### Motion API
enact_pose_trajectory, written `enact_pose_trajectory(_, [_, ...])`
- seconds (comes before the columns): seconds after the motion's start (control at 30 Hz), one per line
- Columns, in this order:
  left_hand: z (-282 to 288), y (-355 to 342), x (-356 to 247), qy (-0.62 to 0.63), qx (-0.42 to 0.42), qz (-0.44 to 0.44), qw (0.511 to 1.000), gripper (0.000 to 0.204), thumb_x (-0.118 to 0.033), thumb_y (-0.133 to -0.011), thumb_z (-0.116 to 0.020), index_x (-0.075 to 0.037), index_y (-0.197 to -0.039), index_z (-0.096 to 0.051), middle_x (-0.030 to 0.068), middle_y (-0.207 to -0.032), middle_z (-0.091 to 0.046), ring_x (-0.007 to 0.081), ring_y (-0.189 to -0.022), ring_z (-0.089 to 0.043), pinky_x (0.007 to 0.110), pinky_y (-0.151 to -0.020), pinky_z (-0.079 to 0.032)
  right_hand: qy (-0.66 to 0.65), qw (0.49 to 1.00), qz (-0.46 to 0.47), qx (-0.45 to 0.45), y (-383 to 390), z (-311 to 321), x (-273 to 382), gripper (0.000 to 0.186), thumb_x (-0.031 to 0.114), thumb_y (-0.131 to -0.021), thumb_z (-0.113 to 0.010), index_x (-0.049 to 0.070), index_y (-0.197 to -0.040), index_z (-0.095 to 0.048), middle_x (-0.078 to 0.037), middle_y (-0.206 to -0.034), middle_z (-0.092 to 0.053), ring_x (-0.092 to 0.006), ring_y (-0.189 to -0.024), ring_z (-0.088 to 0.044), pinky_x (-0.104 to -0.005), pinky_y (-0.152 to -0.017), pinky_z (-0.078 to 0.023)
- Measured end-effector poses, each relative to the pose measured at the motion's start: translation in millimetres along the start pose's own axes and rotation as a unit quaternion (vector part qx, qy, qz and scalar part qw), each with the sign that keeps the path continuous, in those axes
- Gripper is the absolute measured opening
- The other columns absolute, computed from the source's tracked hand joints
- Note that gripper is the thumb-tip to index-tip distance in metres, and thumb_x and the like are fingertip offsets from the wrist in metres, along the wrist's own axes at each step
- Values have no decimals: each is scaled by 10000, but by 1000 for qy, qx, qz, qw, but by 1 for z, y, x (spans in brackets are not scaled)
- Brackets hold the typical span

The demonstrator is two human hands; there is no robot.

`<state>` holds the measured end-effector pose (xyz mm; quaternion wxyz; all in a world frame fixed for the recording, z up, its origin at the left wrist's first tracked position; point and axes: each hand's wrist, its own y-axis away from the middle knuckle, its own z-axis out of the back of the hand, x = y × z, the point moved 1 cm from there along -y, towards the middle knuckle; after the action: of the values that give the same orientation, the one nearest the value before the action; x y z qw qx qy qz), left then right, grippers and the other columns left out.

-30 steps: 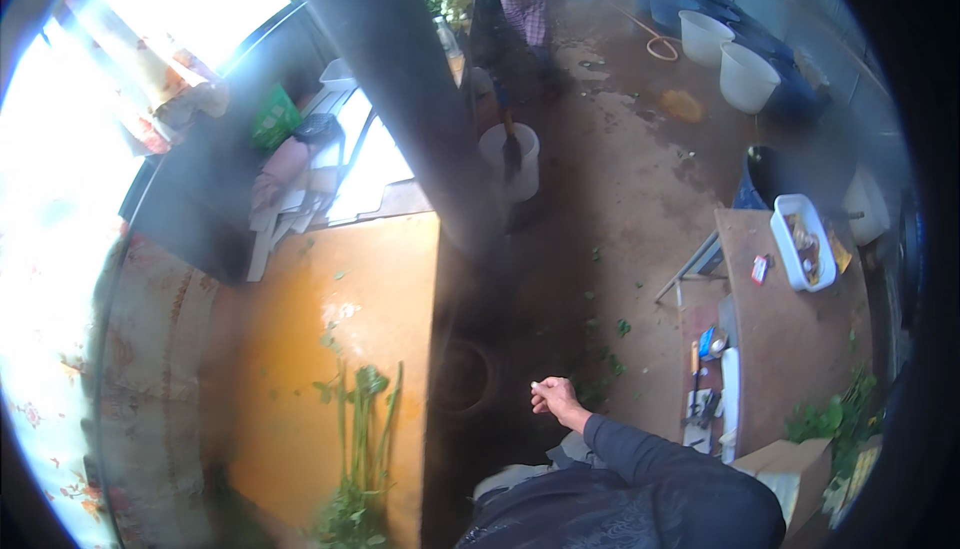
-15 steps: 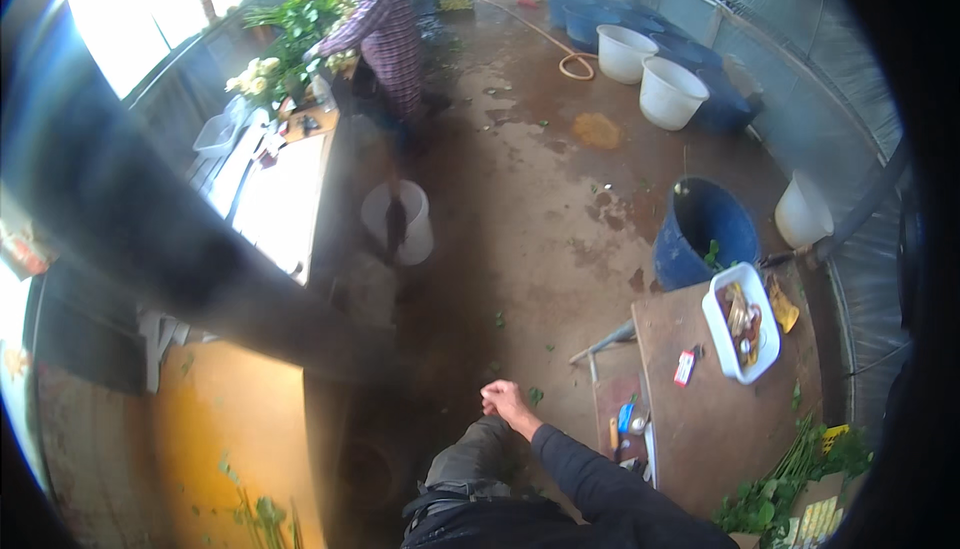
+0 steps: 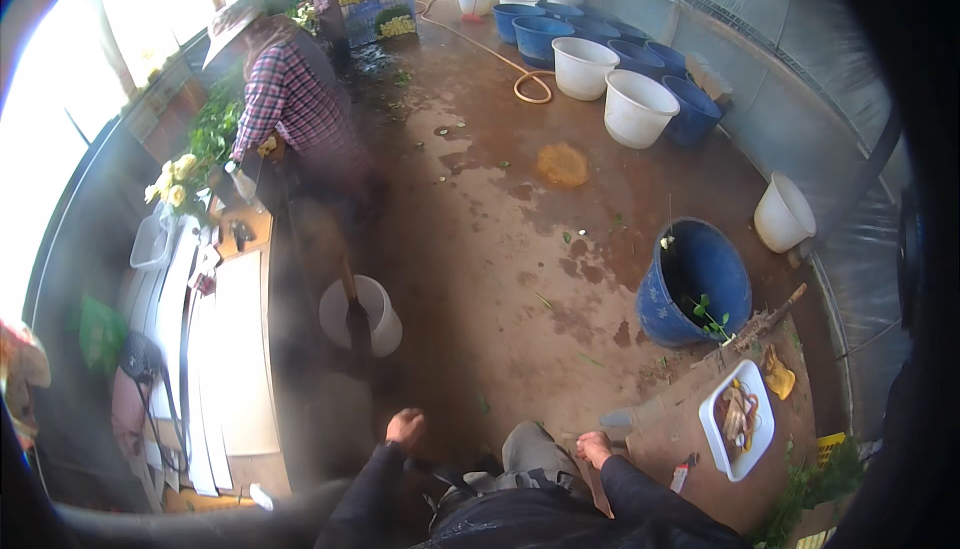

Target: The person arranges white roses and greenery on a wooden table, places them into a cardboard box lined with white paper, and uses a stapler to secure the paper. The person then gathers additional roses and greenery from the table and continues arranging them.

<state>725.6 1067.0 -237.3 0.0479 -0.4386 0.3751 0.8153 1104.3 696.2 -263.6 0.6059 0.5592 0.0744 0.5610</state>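
My left hand (image 3: 405,428) hangs over the floor at the lower middle, its fingers curled in with nothing seen in them. Beside my right thigh is my right hand (image 3: 595,448), also loosely closed, and no object shows in it. It is nearest to the brown work table (image 3: 665,419), close to the table's left edge. On that table lie a white tray (image 3: 738,419) with small loose items in it, a small red-and-white object (image 3: 684,473) and a yellow glove (image 3: 777,374). Neither hand visibly touches any of these.
A blue tub (image 3: 655,294) with a leafy stem stands beyond the table. At left, a person in a plaid shirt (image 3: 290,99) works at a long bench (image 3: 240,349) with pale roses (image 3: 175,184). A white bucket (image 3: 385,324) stands nearby; a hose (image 3: 532,89) lies farther off.
The view has moved forward along the floor. My left hand has come into sight, and my right hand has shifted from the middle to the right, down beside my thigh.
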Motion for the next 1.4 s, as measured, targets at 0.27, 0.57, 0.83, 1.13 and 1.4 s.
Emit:
enact_pose_trajectory(0.27, [15, -184, -169, -91, 11, -166, 982, 371, -242, -1008, -661, 18, -1273, -675, 135, -1026, -760, 207, -892, -736, 339, -795, -596, 294, 930, 217, 40, -158, -37, 66, 225, 255, -894, -686, 112, -977, -839, -186, -950, -778, -333, -904, -759, -432, -818, -581])
enact_pose_trajectory(0.57, [42, -185, -112, -398, 242, -24, 884, 173, -244, -830, -671, -110, -839, -780, 128, -855, -762, 298, -796, -740, 446, -690, -573, 126, 980, 62, 141, -291, -45, 395, 166, 169, -904, -657, 40, -886, -760, -111, -730, -721, -234, -561, -687, -379, -494, -523])
enact_pose_trajectory(0.83, [63, -271, -174, -70, -14, 197, 978, 245, -249, -908, -597, -70, -920, -762, 116, -849, -755, 228, -712, -692, 395, -666, -538, 94, 984, 78, 128, -408, -129, 681, 190, 138, -964, -639, 45, -1113, -711, -78, -859, -733, -209, -644, -706, -355, -559, -536])
enact_pose_trajectory(1.13, [210, -572, -268, -248, -34, -62, 966, 366, -305, -856, -747, -22, -1088, -754, 147, -922, -777, 279, -864, -758, 386, -764, -590, 108, 980, 58, 156, -427, -210, 837, 253, 138, -955, -691, 37, -1187, -698, -113, -928, -753, -237, -744, -730, -388, -657, -578])
enact_pose_trajectory(1.4, [305, -690, -357, 323, -144, 80, 932, 336, -76, -938, -699, -13, -1268, -697, 108, -988, -751, 199, -859, -717, 334, -754, -591, 163, 972, 65, 153, -486, -273, 927, 167, 74, -902, -678, 21, -1039, -757, -95, -832, -721, -214, -634, -666, -368, -539, -525])
